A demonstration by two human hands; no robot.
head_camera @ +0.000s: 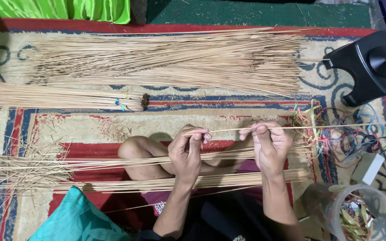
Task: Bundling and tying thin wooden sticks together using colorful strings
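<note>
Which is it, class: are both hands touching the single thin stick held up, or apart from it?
Touching. The head view shows the left hand and right hand pinching the thin stick.

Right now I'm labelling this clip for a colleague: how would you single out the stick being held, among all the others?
Start at the patterned rug where the person sits cross-legged, with bundles of thin tan sticks spread across it. Above the lap, the left hand and right hand pinch one stick. It alone is lifted clear, running off to the right edge.
</note>
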